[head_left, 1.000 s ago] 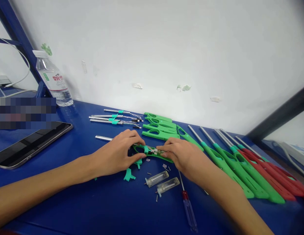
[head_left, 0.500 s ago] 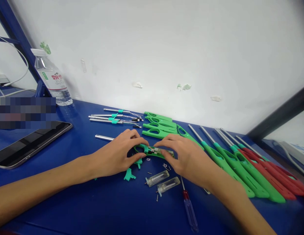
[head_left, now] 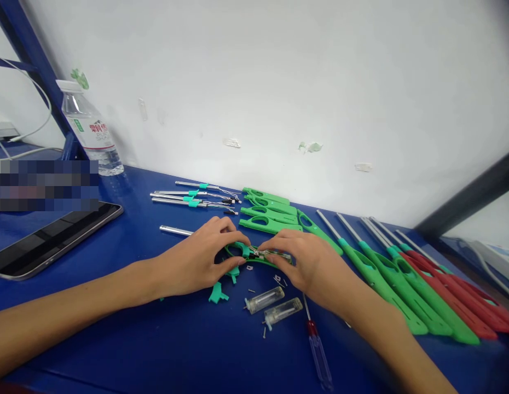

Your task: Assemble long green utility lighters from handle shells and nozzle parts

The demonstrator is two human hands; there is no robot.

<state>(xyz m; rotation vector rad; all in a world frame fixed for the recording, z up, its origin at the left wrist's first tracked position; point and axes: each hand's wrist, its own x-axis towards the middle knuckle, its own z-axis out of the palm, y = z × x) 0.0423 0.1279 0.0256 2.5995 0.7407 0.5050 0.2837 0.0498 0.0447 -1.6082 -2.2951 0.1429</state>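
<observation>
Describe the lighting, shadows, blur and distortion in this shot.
Head view: soft, even light, bright white wall, only faint shadows under the left hand and right hand pinching the open green lighter; dull glare on the tablet screen. Head view edges: wide-angle stretch slants the blue post; a pixelated block masks the left side; the top right corner darkens.

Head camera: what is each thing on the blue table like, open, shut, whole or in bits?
Open lighter: in bits, insides showing, held by both hands.
Left hand: fingers pinching it.
Right hand: fingers pinching it.
Water bottle: upright, cap on.
Tablet: screen dark.
Screwdriver: lying flat, untouched.
Row of lighters: whole, lying side by side.
Clear tanks: lying loose.
</observation>
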